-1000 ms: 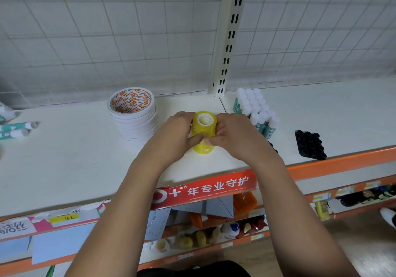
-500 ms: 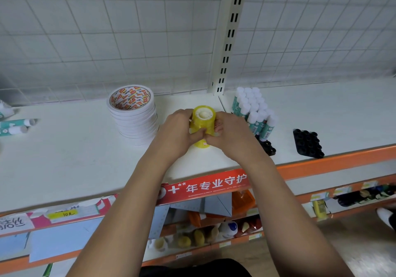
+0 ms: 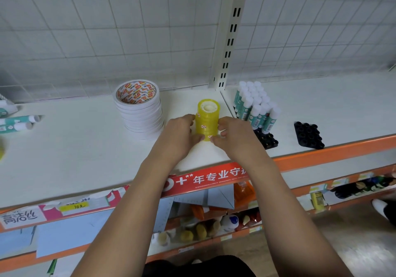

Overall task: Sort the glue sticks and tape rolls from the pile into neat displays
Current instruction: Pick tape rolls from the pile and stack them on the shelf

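One camera only, worn on the person's head, looking forward and down along both forearms onto a white shelf (image 3: 75, 148) from close up. The left hand (image 3: 180, 135) and right hand (image 3: 235, 137), meeting round the yellow rolls (image 3: 207, 120), sit near the middle of the wide frame. The top half takes in the wire grid (image 3: 107, 30) behind the shelf, its lines bent by the lens. The bottom reaches a lower shelf (image 3: 21, 261), a strip of floor (image 3: 353, 251) at the right and the person's dark clothing (image 3: 199, 266) at the very edge
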`<action>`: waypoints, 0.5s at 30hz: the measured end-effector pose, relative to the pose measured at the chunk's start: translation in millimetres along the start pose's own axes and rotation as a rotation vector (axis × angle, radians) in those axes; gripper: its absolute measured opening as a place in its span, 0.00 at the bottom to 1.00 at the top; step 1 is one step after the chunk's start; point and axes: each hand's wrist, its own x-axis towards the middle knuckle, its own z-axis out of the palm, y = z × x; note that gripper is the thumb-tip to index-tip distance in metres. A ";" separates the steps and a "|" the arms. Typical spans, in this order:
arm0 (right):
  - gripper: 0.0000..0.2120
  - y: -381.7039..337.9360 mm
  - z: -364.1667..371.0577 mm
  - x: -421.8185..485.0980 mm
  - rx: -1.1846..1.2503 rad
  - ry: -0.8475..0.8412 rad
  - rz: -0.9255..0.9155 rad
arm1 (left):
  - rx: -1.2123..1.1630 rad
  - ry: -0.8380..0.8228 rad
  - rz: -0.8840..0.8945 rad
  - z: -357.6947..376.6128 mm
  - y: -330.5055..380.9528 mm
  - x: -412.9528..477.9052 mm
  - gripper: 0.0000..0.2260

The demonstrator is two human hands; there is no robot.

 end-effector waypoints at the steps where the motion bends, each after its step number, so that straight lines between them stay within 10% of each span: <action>1: 0.14 -0.4 2.4 1.6 -0.005 0.010 0.010 | 0.000 0.001 0.008 0.3 0.5 1.1 0.20; 15: 0.15 5.0 15.0 9.4 0.103 0.116 0.092 | 0.211 0.071 0.010 11.9 2.1 9.3 0.05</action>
